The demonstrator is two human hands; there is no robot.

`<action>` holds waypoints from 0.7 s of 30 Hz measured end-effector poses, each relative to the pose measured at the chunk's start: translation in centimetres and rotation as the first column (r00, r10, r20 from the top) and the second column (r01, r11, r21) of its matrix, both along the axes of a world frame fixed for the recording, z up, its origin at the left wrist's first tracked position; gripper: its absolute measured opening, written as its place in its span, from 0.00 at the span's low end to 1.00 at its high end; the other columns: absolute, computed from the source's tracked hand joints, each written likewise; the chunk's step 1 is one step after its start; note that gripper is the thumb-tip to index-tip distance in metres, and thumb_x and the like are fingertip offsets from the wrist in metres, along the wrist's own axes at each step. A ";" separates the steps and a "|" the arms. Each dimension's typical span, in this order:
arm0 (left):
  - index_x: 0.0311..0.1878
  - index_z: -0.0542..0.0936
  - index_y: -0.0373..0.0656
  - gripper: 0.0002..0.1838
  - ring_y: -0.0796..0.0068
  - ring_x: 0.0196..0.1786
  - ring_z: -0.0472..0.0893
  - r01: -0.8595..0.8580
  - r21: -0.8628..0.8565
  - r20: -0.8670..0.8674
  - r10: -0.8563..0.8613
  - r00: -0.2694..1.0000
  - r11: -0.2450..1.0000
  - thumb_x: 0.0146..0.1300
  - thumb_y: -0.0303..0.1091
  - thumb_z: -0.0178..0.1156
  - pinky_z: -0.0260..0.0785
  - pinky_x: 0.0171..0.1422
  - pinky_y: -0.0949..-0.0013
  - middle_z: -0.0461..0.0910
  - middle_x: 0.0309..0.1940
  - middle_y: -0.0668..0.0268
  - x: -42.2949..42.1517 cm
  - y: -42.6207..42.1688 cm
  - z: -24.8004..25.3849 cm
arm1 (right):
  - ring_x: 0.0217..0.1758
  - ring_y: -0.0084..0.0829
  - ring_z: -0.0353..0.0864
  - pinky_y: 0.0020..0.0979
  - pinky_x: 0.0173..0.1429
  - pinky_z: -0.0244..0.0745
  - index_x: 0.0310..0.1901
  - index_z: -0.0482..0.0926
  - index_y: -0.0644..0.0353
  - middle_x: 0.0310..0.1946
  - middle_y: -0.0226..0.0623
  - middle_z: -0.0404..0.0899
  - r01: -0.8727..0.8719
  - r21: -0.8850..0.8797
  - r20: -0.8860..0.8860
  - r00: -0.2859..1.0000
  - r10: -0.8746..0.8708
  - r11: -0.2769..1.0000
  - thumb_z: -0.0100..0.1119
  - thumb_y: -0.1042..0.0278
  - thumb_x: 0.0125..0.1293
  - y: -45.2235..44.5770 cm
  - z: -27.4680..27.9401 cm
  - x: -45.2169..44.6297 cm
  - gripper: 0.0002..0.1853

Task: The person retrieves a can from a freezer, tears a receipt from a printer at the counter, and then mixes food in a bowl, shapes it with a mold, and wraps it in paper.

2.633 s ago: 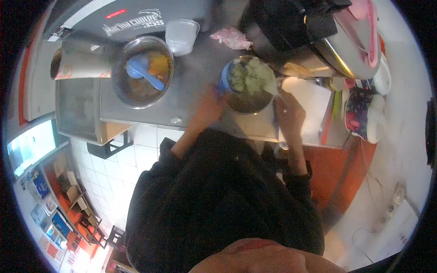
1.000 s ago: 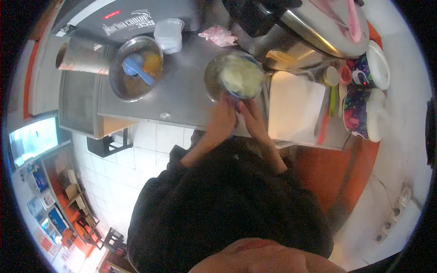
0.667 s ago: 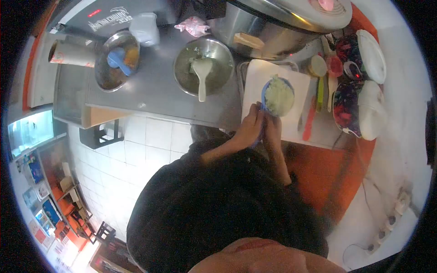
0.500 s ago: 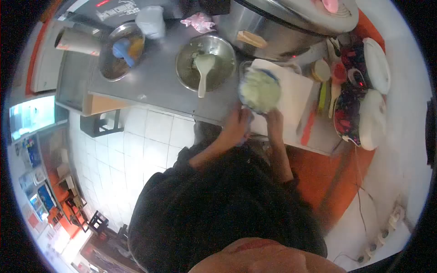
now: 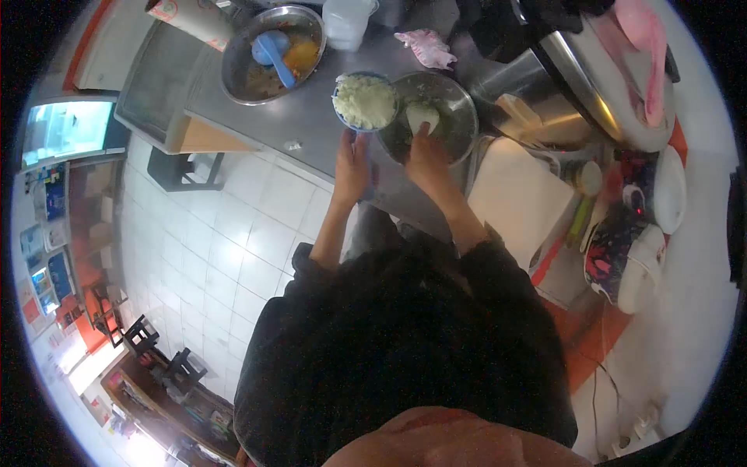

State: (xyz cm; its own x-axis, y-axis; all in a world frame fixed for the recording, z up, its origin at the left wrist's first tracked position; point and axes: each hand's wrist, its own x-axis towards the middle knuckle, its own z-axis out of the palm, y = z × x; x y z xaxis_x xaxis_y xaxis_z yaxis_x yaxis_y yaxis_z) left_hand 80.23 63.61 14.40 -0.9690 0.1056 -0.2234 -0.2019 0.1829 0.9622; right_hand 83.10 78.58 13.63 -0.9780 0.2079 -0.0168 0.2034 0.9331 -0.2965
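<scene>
A blue-rimmed bowl (image 5: 366, 101) heaped with a pale green, crumbly food is in my left hand (image 5: 351, 167), whose fingers are wrapped at its near edge. It hangs beside a steel mixing bowl (image 5: 459, 109), overlapping its left rim. My right hand (image 5: 428, 159) is closed on the handle of a pale paddle spoon (image 5: 422, 117), whose flat end lies inside the steel bowl. Greenish residue clings to the inside of that bowl.
Left stands another steel bowl (image 5: 272, 89) with a blue ladle (image 5: 274, 56) and orange food. A white clear-sided tub (image 5: 346, 22), pink-white bag (image 5: 427, 48), large steel cooker (image 5: 545, 101), white sheet (image 5: 517, 198) on a tray and floral container (image 5: 611, 261) stand around.
The filled blue bowl has moved left, from over the white sheet to beside the steel bowl. My right hand has left it and taken hold of the paddle spoon. The view has turned.
</scene>
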 end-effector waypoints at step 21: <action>0.47 0.67 0.35 0.17 0.71 0.15 0.75 0.174 0.149 0.206 -0.203 0.957 0.973 0.69 0.41 0.42 0.66 0.20 0.66 0.71 0.18 0.61 -3.8 0.0 1.1 | 0.28 0.24 0.74 0.28 0.35 0.73 0.51 0.74 0.64 0.25 0.35 0.76 0.308 -0.819 0.333 0.942 -0.037 0.484 0.52 0.63 0.66 7.3 0.9 -0.3 0.17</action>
State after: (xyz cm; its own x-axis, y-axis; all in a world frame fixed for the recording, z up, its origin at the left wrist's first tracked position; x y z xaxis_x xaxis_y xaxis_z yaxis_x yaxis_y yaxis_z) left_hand 76.45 63.62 15.50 -0.8576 0.3228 -0.4003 -0.3837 0.1167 0.9161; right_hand 82.83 85.89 14.53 -0.8555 0.1219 -0.5033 0.5178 0.1854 -0.8352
